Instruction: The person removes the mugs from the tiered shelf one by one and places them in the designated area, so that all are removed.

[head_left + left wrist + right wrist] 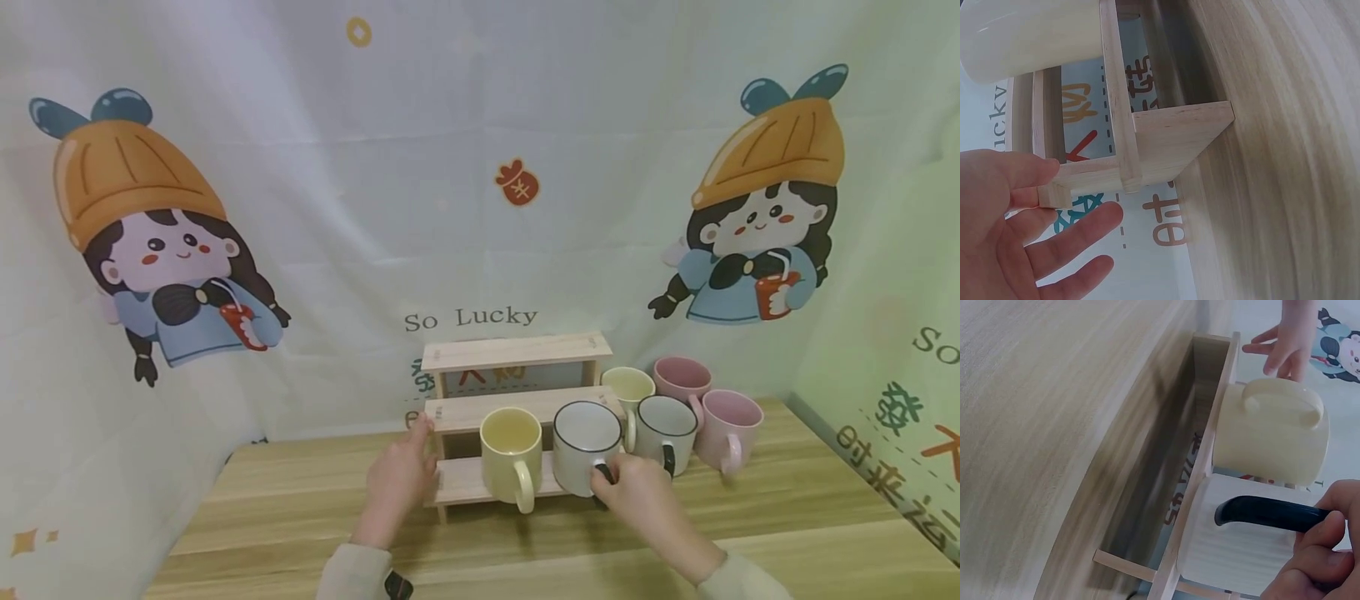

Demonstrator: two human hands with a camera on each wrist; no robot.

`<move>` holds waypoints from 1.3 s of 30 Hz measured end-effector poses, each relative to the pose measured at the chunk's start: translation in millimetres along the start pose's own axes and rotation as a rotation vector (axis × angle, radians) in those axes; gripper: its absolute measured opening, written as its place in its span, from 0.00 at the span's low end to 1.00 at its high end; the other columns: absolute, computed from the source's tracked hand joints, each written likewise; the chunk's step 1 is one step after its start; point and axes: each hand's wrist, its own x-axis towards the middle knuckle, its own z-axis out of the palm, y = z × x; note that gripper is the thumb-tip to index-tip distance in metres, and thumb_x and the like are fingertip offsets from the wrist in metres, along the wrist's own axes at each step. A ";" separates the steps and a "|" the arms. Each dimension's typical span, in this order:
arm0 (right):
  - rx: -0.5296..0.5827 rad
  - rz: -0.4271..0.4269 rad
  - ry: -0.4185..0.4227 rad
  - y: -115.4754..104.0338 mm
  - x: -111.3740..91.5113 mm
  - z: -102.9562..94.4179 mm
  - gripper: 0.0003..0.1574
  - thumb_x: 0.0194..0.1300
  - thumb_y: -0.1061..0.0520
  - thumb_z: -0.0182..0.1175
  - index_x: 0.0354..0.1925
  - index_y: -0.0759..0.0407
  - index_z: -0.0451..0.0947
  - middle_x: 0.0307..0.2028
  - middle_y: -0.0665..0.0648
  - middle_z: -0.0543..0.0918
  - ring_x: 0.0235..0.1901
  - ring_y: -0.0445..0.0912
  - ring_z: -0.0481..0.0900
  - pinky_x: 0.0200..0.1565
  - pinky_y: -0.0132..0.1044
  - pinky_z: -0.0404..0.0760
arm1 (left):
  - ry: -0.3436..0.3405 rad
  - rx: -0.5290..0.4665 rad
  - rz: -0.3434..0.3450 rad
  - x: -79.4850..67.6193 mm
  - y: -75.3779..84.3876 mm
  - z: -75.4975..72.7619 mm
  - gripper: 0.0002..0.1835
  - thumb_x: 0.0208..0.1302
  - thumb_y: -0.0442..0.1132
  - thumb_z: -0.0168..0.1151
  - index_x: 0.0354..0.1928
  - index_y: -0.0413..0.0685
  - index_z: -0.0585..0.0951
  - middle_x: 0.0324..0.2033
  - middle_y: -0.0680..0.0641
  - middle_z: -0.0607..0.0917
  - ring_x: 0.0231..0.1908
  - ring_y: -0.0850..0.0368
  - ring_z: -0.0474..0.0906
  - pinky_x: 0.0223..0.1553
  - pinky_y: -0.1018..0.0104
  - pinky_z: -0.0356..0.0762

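Observation:
A three-tier wooden rack (517,353) stands at the back of the table. My left hand (401,471) is at the rack's left side, its thumb and a finger pinching the end of the middle shelf (1057,195); the other fingers spread loosely. With my right hand (637,492) I grip the black handle (1272,512) of a white mug (587,450) with a dark rim. This mug is upright at the right part of the bottom shelf (468,482). Beside it on that shelf is a pale yellow mug (510,458), its handle facing the front.
Right of the rack stand a pale green-yellow mug (628,383), a dark pink mug (682,377), a light pink mug (727,429) and another white mug (663,433) with a black handle. A printed cloth (480,208) hangs behind the wooden table (300,492).

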 end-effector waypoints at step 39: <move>0.109 0.080 -0.043 15.2 -10.6 -8.5 0.21 0.58 0.59 0.63 0.15 0.54 0.65 0.12 0.45 0.66 0.15 0.37 0.62 0.19 0.28 0.62 | 0.005 -0.014 -0.019 -0.7 -0.4 2.1 0.28 0.59 0.39 0.65 0.62 0.50 0.71 0.55 0.38 0.80 0.15 0.54 0.68 0.13 0.65 0.64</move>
